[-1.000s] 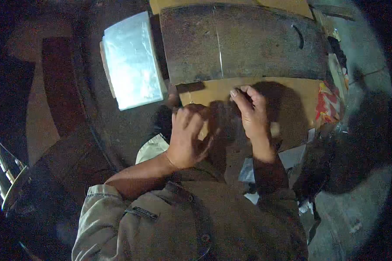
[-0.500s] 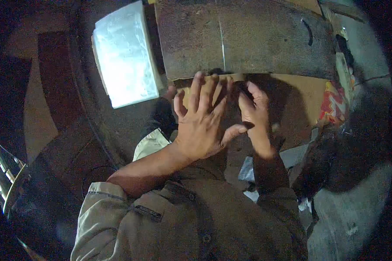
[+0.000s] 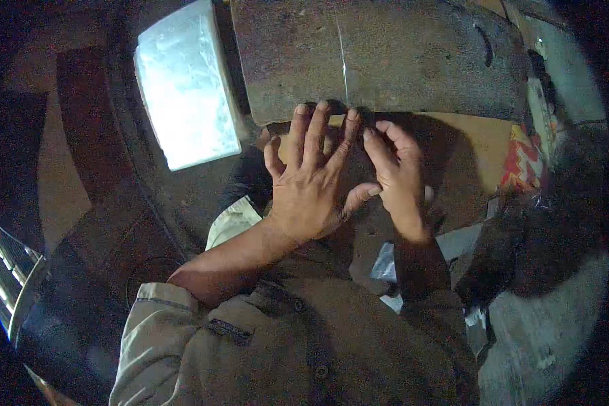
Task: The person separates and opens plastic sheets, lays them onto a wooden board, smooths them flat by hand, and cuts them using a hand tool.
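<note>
Nearest: shirt front (image 3: 379,331), buttons visible. Just past it, beside the right forearm, a small piece of clear plastic (image 3: 386,262).

Left hand (image 3: 306,196): back up, fingers spread wide, fingertips at the near edge of the dark board; pressing or merely hovering, cannot tell. Right hand (image 3: 400,179): close beside it, narrow, index finger and thumb bent toward each other near the same edge. Whether anything thin is pinched there, cannot tell; shadow hides the gap.

Under and beyond the hands: tan sheet (image 3: 487,132), looks like cardboard; presumably light, stiff, easily creased.

Dark board (image 3: 413,68): lies beyond the hands, over part of the tan sheet, surface scuffed. A thin bright line (image 3: 345,68) runs across it down to the near edge; thread, wire or seam, cannot tell. Judgement: board stiff, fairly heavy, rough enough not to slip; best taken at two opposite edges. The line, if loose, would be fine and hard to grip except by fingertips.

Far left, beside the board: glossy stack (image 3: 189,95), likely plastic film; limp, slippery, best held by a whole edge. Right: red-and-white wrapper (image 3: 523,162).
</note>
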A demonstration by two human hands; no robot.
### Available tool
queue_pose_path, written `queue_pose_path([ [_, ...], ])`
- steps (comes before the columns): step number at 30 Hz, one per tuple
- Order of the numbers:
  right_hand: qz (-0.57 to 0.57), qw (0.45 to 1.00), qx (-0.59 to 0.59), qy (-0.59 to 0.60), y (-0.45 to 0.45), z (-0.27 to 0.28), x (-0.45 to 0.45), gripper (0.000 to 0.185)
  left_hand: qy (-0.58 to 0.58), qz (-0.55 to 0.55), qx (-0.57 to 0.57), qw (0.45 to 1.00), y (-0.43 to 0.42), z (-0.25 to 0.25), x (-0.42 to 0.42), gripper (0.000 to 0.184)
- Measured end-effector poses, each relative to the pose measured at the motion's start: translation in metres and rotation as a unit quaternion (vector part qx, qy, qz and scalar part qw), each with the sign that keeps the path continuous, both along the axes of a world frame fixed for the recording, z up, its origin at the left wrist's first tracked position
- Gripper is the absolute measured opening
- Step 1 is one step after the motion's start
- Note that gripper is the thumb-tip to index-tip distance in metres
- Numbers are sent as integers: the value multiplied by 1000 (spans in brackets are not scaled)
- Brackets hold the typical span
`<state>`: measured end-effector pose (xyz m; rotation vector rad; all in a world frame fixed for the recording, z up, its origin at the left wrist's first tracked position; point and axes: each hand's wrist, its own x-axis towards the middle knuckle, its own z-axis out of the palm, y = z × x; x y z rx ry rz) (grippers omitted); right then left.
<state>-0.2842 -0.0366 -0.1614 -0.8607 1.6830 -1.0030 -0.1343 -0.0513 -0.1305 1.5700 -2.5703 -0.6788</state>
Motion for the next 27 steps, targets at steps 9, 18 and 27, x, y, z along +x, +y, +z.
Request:
queue_pose_path([
  [9, -136, 948, -170, 231, -31, 15, -58, 28, 22, 12, 5, 1000, 0, -1, 0, 84],
  [18, -138, 871, -100, 461, -105, 1, -158, 54, 12, 6, 11, 1000, -1, 1, 0, 85],
  [27, -110, 815, -61, 566, -114, -6, -167, 42, 23, 9, 10, 1000, 1, -2, 0, 85],
])
